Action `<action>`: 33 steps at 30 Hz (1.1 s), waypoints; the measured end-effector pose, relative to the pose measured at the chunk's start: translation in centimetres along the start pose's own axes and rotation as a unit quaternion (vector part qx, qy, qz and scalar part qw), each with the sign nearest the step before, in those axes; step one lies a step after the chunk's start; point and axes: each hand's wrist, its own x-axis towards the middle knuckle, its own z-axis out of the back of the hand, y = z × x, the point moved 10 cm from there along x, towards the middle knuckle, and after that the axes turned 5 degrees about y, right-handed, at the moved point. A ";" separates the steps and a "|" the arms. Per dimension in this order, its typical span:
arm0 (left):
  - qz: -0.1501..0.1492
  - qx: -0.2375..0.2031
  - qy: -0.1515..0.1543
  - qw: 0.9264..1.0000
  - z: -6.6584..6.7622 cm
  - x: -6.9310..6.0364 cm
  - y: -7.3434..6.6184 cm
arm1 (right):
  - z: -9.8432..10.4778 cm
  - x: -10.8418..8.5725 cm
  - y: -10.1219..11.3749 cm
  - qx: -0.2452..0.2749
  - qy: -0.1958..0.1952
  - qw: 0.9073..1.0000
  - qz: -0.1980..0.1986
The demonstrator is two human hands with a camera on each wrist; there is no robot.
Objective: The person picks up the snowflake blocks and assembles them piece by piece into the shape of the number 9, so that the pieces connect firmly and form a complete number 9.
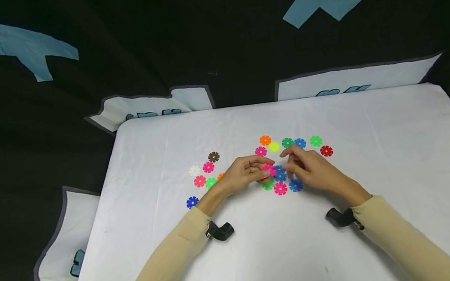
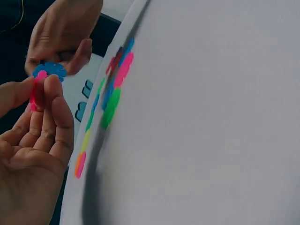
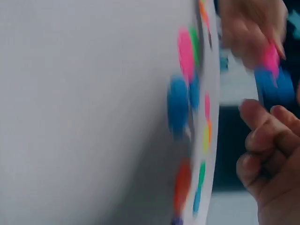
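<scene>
Over the middle of the table, my left hand (image 1: 241, 174) pinches a pink notched disc (image 1: 270, 168) between thumb and fingertips. Joined to it at its edge is a blue notched disc (image 2: 52, 70), which sticks out toward the other hand. My right hand (image 1: 312, 167) is just to the right, its fingers bent and spread from the thumb. In the right wrist view a gap shows between its fingertips (image 3: 253, 111) and the blurred blue disc. Below the hands on the cloth lie a green disc (image 1: 267, 185), another pink disc (image 1: 280, 188) and another blue disc (image 1: 295, 185).
A white cloth covers the table (image 1: 267, 259). Behind the hands lie several loose discs, among them an orange disc (image 1: 265, 140) and a red disc (image 1: 326, 150). More are left of the left hand, including a brown disc (image 1: 213, 157) and a dark blue disc (image 1: 192, 202).
</scene>
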 end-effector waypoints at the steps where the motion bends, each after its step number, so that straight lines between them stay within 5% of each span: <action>1: 0.003 -0.001 0.000 1.000 0.1 -0.1 0.1 | 0.4 -0.3 -0.7 -0.021 0.003 1.000 -0.018; 6: -0.003 -0.010 -0.007 1.000 1.1 -0.5 -0.1 | 1.8 -1.5 -4.0 -0.160 0.017 0.984 -0.075; 8: -0.010 0.004 -0.002 1.000 1.2 -0.4 -0.3 | 1.4 -1.7 -4.7 -0.175 0.037 0.981 -0.077; 13: -0.015 0.051 0.010 0.999 1.1 -0.1 -0.5 | 0.5 -1.6 -5.0 -0.161 0.048 0.983 -0.076; 27: -0.008 0.037 0.000 0.999 1.1 0.3 -0.3 | 0.1 -0.6 -5.7 -0.149 0.035 0.983 -0.104; 33: -0.010 0.052 -0.010 0.999 1.3 0.8 -0.3 | -0.1 -0.2 -4.9 -0.166 0.036 0.983 -0.077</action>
